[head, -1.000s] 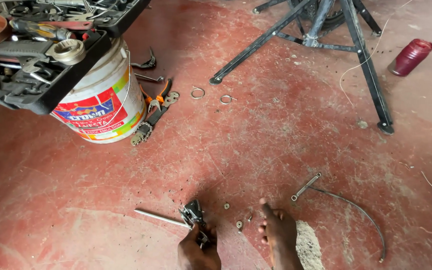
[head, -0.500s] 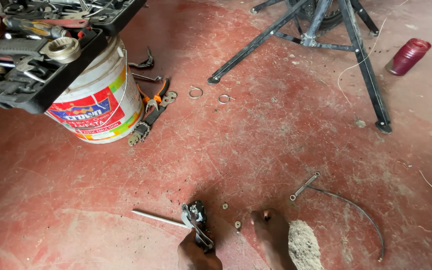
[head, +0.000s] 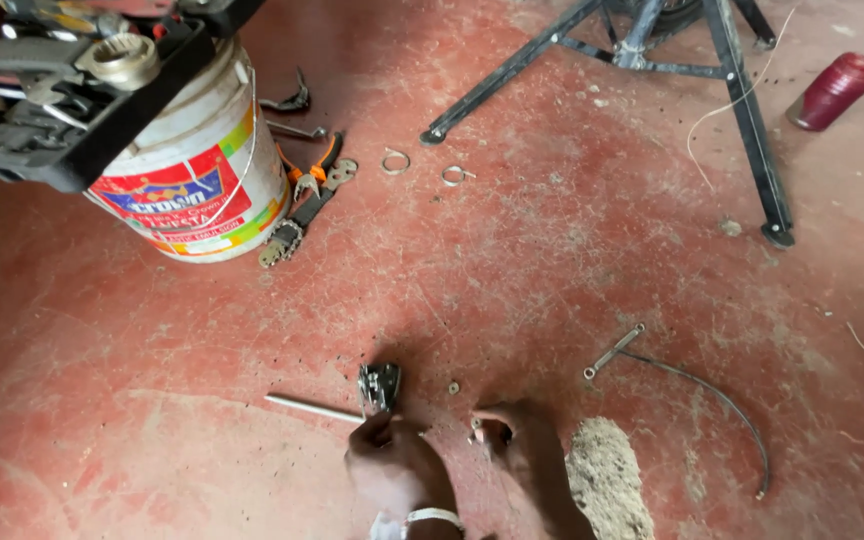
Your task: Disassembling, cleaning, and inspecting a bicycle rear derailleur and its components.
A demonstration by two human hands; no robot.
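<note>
Sitting at the far left edge of the red floor [head: 152, 400], a white paint bucket [head: 197, 180] carries a black tray of tools [head: 62, 90] on top, with pliers [head: 307, 175] and a chain tool just beside it. A thin metal rod [head: 312, 408] lies near the bottom edge, its end meeting a small metal brake part [head: 380, 385]. The left hand [head: 397, 470] is pinched on that part from below. Just beside it, the right hand [head: 517, 450] presses fingertips down on a small piece; whether it grips it, I cannot tell. A curved cable [head: 712, 395] lies further right, a black stand [head: 732, 110] and red can [head: 837, 90] toward the far right corner.
</note>
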